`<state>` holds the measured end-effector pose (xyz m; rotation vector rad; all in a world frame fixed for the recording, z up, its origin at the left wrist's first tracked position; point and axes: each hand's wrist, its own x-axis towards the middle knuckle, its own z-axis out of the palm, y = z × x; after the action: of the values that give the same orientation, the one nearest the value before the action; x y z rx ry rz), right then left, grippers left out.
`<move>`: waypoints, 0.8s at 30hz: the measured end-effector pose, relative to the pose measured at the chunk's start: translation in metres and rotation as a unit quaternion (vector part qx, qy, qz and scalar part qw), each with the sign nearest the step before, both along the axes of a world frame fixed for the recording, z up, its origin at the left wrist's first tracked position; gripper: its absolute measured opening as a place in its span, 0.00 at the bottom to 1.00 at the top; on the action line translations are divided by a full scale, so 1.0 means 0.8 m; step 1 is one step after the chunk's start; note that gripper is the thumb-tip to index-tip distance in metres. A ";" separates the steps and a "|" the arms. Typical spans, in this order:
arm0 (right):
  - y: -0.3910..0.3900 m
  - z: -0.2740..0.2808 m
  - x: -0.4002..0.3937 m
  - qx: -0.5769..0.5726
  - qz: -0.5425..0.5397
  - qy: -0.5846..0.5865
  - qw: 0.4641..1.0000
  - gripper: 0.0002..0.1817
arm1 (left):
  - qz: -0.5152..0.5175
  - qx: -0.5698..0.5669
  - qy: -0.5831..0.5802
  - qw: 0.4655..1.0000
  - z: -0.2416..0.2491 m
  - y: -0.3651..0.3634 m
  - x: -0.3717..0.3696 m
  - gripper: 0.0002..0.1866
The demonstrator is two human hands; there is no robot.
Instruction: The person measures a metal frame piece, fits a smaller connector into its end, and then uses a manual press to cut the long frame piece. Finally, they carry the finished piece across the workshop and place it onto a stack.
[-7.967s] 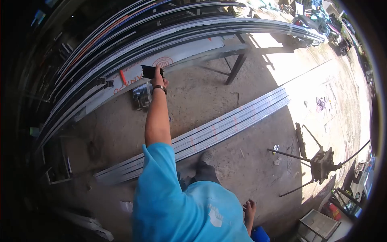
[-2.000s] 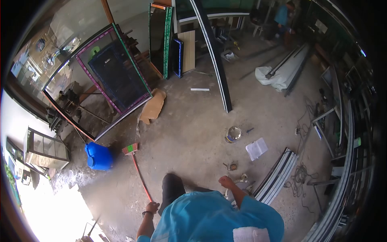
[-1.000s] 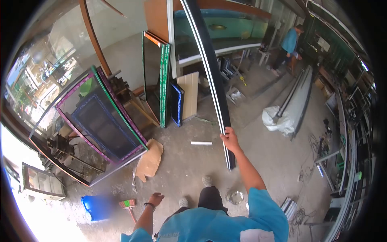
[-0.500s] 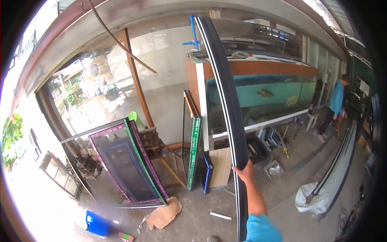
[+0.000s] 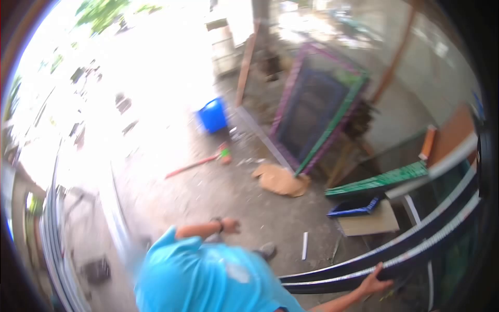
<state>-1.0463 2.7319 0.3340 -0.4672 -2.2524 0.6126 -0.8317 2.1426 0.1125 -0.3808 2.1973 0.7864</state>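
Long black profiles (image 5: pixel 416 248) with white edges slant from beside my body to the right edge of the view. My right hand (image 5: pixel 375 283) is closed on the lower edge of these profiles, at lower right. My left hand (image 5: pixel 231 225), with a dark band at the wrist, hangs in front of my blue shirt, above the concrete floor. It is somewhat blurred; its fingers look loosely apart and nothing shows in them. A white strip (image 5: pixel 305 246) lies on the floor between my hands.
A purple-and-green framed screen (image 5: pixel 317 106) leans at the back, with brown cardboard (image 5: pixel 280 180) at its foot. A blue container (image 5: pixel 213 115) and a red-handled broom (image 5: pixel 195 165) are on the floor. Long metal bars (image 5: pixel 54 249) run along the left. A green-wrapped frame (image 5: pixel 379 179) stands at right.
My view has swung left and down, bringing my left hand and shirt into sight. The profiles, upright before, now appear slanted across the right side, still in my right hand.
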 end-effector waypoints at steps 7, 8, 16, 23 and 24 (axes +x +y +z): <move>-0.169 0.124 0.088 -0.028 0.215 0.121 0.969 0.58 | 0.134 -0.019 -0.046 0.990 -0.013 -0.098 0.148 0.31; -0.197 0.141 0.099 0.023 0.242 0.140 0.960 0.57 | 0.140 -0.023 -0.042 0.989 -0.024 -0.115 0.167 0.30; -0.446 0.168 0.136 -0.149 0.500 0.039 0.852 0.48 | 0.307 0.009 0.021 0.952 -0.080 -0.270 0.356 0.32; -0.702 0.163 0.141 -0.146 0.650 0.037 0.745 0.41 | 0.490 -0.011 -0.047 0.870 -0.109 -0.351 0.544 0.30; -0.740 0.158 0.146 -0.161 0.659 0.023 0.734 0.42 | 0.499 -0.008 -0.066 0.864 -0.107 -0.360 0.563 0.30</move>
<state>-0.9298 2.1399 0.4603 1.1516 -2.1153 1.6655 -0.3815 1.8545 0.0270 -1.5984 1.7784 1.2058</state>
